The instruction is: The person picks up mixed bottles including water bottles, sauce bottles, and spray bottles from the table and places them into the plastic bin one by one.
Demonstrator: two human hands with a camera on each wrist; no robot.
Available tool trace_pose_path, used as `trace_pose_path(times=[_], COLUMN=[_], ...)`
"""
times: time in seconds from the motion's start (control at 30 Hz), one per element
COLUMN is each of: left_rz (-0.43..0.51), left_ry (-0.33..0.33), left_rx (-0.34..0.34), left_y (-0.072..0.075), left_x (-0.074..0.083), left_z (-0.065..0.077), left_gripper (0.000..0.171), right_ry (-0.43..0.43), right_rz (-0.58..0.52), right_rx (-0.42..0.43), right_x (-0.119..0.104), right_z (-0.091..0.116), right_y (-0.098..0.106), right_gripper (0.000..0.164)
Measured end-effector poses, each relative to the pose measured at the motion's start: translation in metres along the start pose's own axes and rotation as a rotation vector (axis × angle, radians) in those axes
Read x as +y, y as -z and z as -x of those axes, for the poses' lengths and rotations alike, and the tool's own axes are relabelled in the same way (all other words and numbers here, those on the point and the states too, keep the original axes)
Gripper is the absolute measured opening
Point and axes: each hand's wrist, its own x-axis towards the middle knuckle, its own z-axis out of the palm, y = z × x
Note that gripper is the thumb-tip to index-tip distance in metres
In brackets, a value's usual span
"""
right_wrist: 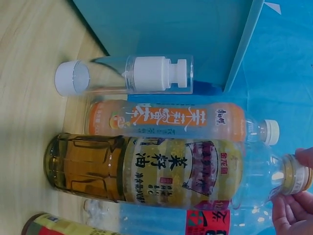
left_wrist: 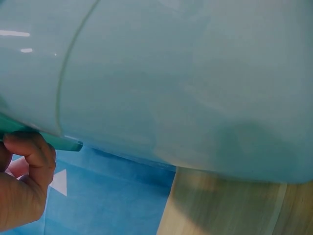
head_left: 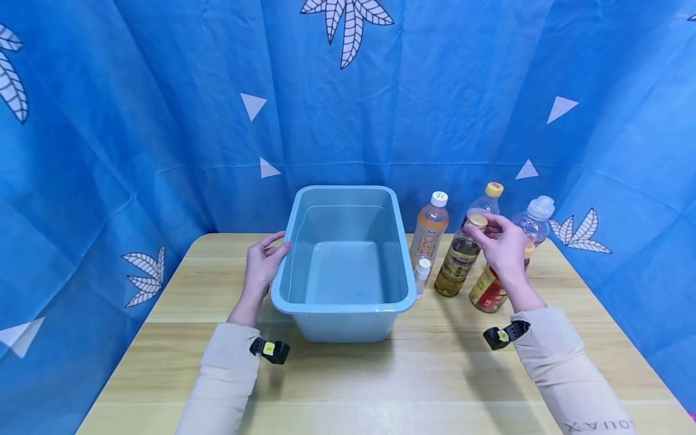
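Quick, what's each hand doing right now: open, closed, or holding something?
Left hand: holding the blue basin by its rim.
Right hand: holding the oil bottle, pinching its cap.

The right sleeve (head_left: pixel 568 371) is long, made of pale beige cloth, and creased along its length. Grey capital letters (head_left: pixel 598 425) are printed on the right sleeve, at the end away from its cuff; they are not fully legible. A black right strap (head_left: pixel 518 329) sits at the right sleeve's cuff edge and carries a small black right box (head_left: pixel 492 339) with a yellow right label (head_left: pixel 503 335). Well left of the right sleeve, a matching left sleeve (head_left: pixel 220 377) pairs with a black left strap (head_left: pixel 257 346), left box (head_left: pixel 280 353) and yellow left label (head_left: pixel 269 348). Left hand (head_left: pixel 263 261) and right hand (head_left: pixel 502 244) are bare.
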Motion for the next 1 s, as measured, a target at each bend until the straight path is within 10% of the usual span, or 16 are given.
trace_pose_path(times=[1.0], left_rz=[0.01], left_ry=[0.016], left_rx=[0.004], left_y=[-0.001], left_x=[0.0009], left_z=[-0.0005], left_gripper=[0.038], right_ry=[-0.034], right_rz=[-0.098], right_rx=[0.167], right_x=[0.0022], right_z=[0.0067], right_y=[-0.0032], right_gripper=[0.042])
